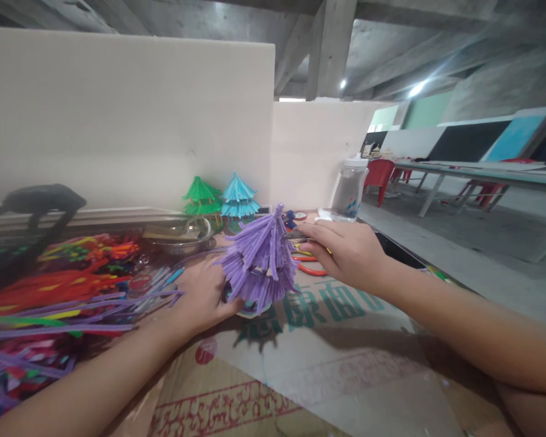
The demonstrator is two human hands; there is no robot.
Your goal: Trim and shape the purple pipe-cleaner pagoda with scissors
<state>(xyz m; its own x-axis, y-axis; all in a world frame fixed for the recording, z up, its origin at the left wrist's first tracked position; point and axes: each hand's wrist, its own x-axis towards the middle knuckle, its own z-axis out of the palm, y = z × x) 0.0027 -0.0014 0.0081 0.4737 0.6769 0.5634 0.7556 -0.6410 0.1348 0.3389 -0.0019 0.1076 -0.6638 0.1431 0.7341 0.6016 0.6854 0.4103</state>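
Note:
A small two-tiered pavilion [261, 261] made of purple pipe cleaners stands tilted in front of me, with a pale base under its lower roof. My left hand [207, 291] grips that base from the left, thumb at the front. On the other side, my right hand [346, 249] pinches a thin dark tool [295, 235], whose tip meets the upper roof; its exact kind is hard to make out. Behind the purple pavilion stand a green pavilion [202, 197] and a light blue pavilion [239, 197] of the same shape.
Colourful pipe cleaners [59, 291] are heaped at the left, near a metal bowl [177, 233]. Orange-handled scissors [310, 266] lie behind my right hand. A clear bottle [348, 188] and a dark phone-like slab [398, 250] are at the right. A white partition [127, 121] borders the table.

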